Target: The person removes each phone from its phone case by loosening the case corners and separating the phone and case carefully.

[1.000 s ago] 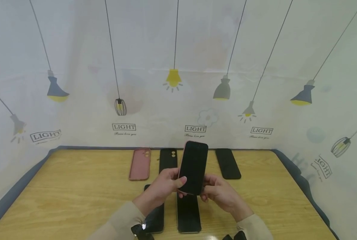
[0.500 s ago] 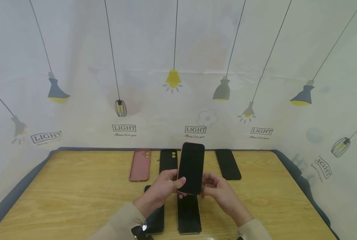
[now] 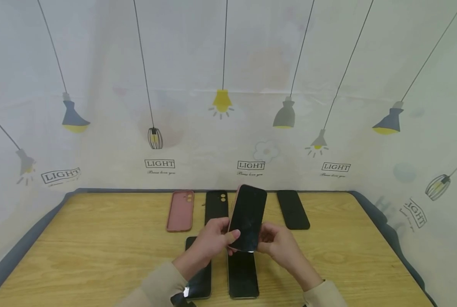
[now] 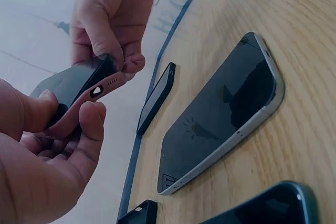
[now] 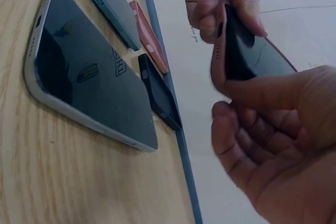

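Note:
Above the table's middle, a dark-screened smartphone (image 3: 247,217) is tilted up with a pink phone case (image 4: 107,85) around its back. My left hand (image 3: 213,236) grips both from the left, its thumb on the screen and fingers behind the case. At the end with the port opening, the left wrist view has the phone's edge standing proud of the case rim. My right hand (image 3: 280,245) pinches the lower right corner of the case. In the right wrist view its thumb lies along the corner, while the other fingers (image 5: 226,129) curl below.
Beneath the held phone lies a silver-edged phone (image 3: 243,277), with another dark phone (image 3: 199,275) to its left. Along the back edge are a second pink case (image 3: 179,211), a black case (image 3: 216,204) and a black slab (image 3: 293,209). A printed wall sheet (image 3: 198,140) stands behind.
The held phone has shifted slightly left, then tipped back to the right, and its lower end now catches light. My right hand drew a little away from its edge, then came back to the corner.

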{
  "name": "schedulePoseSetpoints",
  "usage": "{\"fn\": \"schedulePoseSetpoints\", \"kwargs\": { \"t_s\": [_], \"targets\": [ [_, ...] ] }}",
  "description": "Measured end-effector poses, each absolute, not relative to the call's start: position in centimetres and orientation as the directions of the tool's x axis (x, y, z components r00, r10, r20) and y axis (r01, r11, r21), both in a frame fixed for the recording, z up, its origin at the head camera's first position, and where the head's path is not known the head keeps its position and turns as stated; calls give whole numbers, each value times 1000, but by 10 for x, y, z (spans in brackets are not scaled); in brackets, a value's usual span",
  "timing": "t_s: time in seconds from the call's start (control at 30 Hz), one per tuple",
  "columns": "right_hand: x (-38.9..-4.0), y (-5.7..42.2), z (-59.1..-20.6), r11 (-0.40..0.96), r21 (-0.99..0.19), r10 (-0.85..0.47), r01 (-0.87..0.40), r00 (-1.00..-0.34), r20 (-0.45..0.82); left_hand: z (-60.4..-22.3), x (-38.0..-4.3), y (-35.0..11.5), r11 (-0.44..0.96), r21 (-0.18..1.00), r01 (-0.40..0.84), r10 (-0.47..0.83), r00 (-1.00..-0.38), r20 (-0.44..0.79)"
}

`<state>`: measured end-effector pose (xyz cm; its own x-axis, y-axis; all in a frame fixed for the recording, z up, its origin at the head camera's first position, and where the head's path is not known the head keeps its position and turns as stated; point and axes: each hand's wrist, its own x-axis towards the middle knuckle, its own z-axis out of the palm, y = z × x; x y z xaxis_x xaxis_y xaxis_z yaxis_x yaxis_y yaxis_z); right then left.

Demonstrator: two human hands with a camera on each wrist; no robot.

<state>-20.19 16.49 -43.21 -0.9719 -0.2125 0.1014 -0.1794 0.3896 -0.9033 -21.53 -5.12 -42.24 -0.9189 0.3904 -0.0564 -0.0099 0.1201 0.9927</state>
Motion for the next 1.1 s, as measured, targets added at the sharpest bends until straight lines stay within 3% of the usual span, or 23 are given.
{"fn": "schedulePoseSetpoints", "kwargs": {
  "t_s": [0.2,0.5,0.73,1.1],
  "targets": [
    [-201,168,-427,441,-870,-270,-218,-957,102,-424,-214,-47,143,990,3,386,-921,-53],
    [-201,175,-421,390,-893,-384,-226,-921,65,-427,-211,-49,135,991,1,367,-929,-49],
    [-198,171,-422,415,-888,-329,-197,-943,55,-430,-213,-53,141,990,1,380,-923,-53],
    [-193,170,-430,342,-926,-312,-159,-949,48,-435,-212,-58,175,984,-13,431,-898,-88]
  ]
}}
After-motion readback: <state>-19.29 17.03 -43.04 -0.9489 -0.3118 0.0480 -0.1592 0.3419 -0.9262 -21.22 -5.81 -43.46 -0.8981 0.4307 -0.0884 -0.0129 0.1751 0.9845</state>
